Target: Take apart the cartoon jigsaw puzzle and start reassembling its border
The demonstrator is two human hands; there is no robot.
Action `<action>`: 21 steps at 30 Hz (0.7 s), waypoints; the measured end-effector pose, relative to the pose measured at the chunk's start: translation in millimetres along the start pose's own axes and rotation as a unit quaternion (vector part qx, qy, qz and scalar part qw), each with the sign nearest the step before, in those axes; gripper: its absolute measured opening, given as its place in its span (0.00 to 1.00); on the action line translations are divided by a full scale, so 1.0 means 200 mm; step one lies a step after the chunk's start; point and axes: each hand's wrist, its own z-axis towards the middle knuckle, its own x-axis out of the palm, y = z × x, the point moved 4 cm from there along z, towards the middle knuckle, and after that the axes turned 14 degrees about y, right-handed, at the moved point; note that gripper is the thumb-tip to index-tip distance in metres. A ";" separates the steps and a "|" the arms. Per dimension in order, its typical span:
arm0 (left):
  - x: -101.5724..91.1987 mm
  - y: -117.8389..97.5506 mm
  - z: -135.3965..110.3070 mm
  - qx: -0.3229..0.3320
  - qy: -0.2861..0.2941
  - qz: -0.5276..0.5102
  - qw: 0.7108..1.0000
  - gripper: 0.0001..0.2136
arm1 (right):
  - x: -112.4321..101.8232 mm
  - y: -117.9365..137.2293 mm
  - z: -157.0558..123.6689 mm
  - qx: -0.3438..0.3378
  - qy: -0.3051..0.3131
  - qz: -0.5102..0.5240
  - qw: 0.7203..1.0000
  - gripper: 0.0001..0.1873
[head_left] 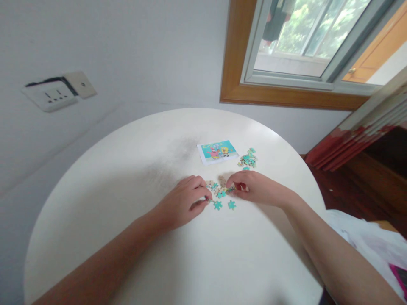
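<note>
My left hand (187, 199) is closed in a pinch at the left side of a small heap of jigsaw puzzle pieces (221, 194), with the edge of a puzzle piece at its thumb and fingertip. A teal puzzle piece (218, 205) lies right beside those fingertips. From the right, my right hand (249, 186) reaches in, thumb and fingers pinched on a puzzle piece (231, 189) with dark markings. Its fingers partly cover that piece. One more teal puzzle piece (232, 205) lies apart, just below the heap.
A picture card (219, 151) with cartoon figures lies farther back on the round white table (197, 262). Right of it sits another pile of puzzle pieces (248, 159). Behind are a wall socket (52, 95) and a wood-framed window (295, 91). White plastic (359, 233) lies beyond the table's right edge.
</note>
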 end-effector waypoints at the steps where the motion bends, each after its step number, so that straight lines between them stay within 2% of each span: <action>1: 0.00 0.00 0.00 -0.001 0.000 -0.004 1.000 0.07 | 0.00 0.00 0.00 0.004 -0.005 -0.001 1.000 0.10; 4: 0.01 0.01 0.00 -0.006 -0.009 -0.034 0.999 0.06 | -0.01 0.01 0.00 -0.009 -0.021 0.000 1.000 0.09; 10: 0.01 0.02 0.01 -0.021 -0.041 -0.090 0.995 0.06 | 0.03 0.13 0.03 -0.139 -0.024 0.012 0.990 0.12; 16: 0.01 0.01 0.01 -0.031 -0.036 -0.124 0.991 0.07 | 0.07 0.13 0.08 -0.133 -0.064 -0.016 0.989 0.11; 21: 0.01 0.01 0.00 -0.035 -0.031 -0.138 0.989 0.07 | 0.07 0.14 0.07 -0.166 -0.048 0.029 0.985 0.08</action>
